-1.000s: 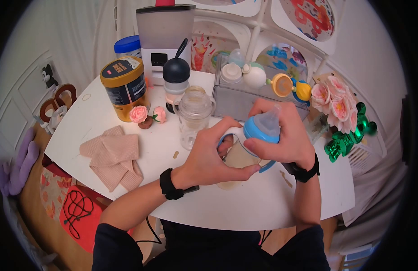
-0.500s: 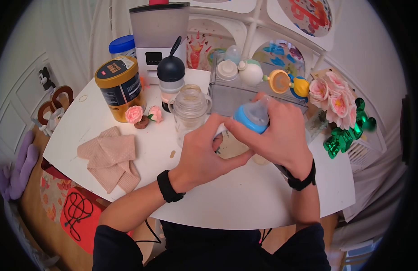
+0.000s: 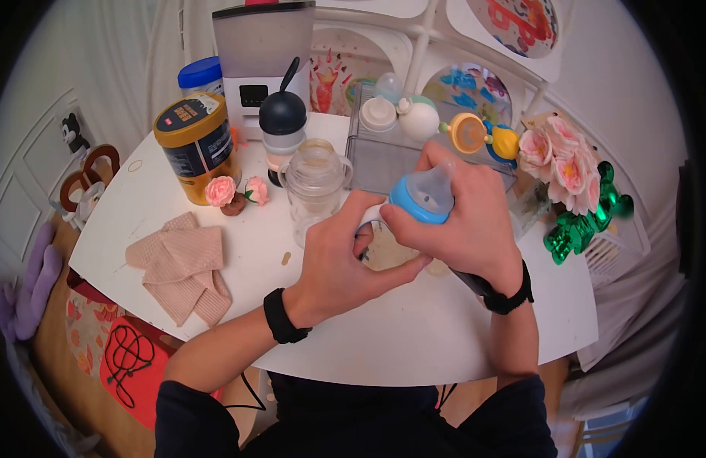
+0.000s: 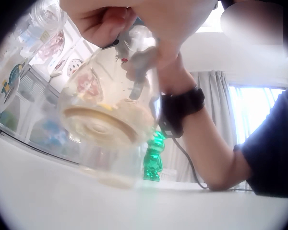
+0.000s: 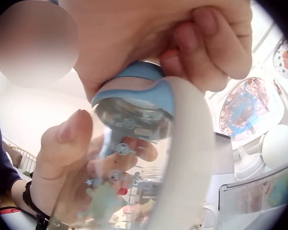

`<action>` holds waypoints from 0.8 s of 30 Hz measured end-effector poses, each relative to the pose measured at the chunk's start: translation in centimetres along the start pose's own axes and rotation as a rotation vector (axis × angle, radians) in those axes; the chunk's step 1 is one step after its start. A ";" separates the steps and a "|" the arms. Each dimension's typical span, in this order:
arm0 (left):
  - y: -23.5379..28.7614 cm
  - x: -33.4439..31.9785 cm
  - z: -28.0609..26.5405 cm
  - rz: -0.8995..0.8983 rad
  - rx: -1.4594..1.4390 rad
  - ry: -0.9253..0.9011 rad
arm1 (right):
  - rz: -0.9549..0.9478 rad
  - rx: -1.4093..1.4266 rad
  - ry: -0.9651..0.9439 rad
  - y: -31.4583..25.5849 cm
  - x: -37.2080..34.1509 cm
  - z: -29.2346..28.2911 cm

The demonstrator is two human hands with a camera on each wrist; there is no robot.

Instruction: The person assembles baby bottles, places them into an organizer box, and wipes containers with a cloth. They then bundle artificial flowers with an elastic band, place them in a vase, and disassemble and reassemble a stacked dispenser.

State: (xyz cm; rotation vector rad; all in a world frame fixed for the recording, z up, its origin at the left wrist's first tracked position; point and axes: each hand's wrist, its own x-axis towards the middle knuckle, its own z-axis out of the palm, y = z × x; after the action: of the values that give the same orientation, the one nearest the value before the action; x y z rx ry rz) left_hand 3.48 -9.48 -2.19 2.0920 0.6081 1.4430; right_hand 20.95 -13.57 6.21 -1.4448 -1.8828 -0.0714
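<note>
A baby bottle with a blue collar (image 3: 415,204) and a clear teat (image 3: 435,182) is held tilted above the table. My left hand (image 3: 336,248) grips the clear bottle body (image 4: 103,103) with thumb and fingers spread round it, by its white handle (image 5: 189,143). Pale liquid shows low in the bottle in the left wrist view. From above, my right hand (image 3: 475,221) is curled round the blue collar, its thumb lying along the near side. Left of the hands stands a clear, lidless bottle (image 3: 315,183) with two handles.
A gold-lidded tin (image 3: 194,145), a dark-topped container (image 3: 283,126) and a white machine (image 3: 263,65) stand behind. A grey rack (image 3: 368,164) bears bottle parts. Pink flowers (image 3: 566,164) and a green shiny figure (image 3: 578,233) are at right, a beige cloth (image 3: 181,263) at left.
My right hand has turned about the blue collar, its thumb shifting left and up. The bottle has moved slightly left. My left hand keeps its grip.
</note>
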 end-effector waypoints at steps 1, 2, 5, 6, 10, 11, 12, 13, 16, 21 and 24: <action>0.2 0.0 0.1 0.066 0.082 0.055 | 0.002 -0.059 0.047 -0.3 -0.1 0.1; 0.1 0.0 0.2 0.066 0.082 0.055 | 0.003 -0.059 0.047 -0.6 -0.2 0.2; -0.1 -0.1 0.1 0.080 0.089 0.079 | 0.073 -0.094 0.055 -1.0 -0.3 0.2; -0.2 0.0 -0.3 0.068 0.069 0.038 | 0.035 -0.085 0.058 -0.6 -0.2 0.2; -0.5 0.2 -0.5 0.037 0.000 -0.015 | -0.058 -0.079 0.026 0.1 0.0 -0.1; -0.5 0.3 -0.6 0.037 -0.001 -0.016 | -0.057 -0.079 0.026 0.2 0.1 -0.4; -0.5 0.4 -0.8 0.007 -0.049 -0.059 | -0.093 -0.043 -0.026 0.4 0.2 -0.9; -0.5 0.5 -0.9 -0.022 -0.098 -0.102 | -0.128 -0.006 -0.078 0.4 0.2 -1.3; -1.1 0.4 -0.9 -0.078 -0.241 -0.213 | -0.062 0.163 -0.198 0.5 0.2 -1.6; -0.5 0.3 -0.5 -0.114 -0.185 -0.174 | 0.005 0.067 -0.137 0.3 0.2 -0.8; -0.5 0.0 -0.3 -0.094 -0.164 -0.144 | -0.021 -0.004 -0.085 -0.3 -0.1 -0.8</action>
State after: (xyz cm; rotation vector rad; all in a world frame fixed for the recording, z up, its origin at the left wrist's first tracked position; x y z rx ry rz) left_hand 3.13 -9.01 -2.45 1.9910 0.5069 1.2345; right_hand 21.09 -14.17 6.87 -1.4513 -1.9673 -0.0236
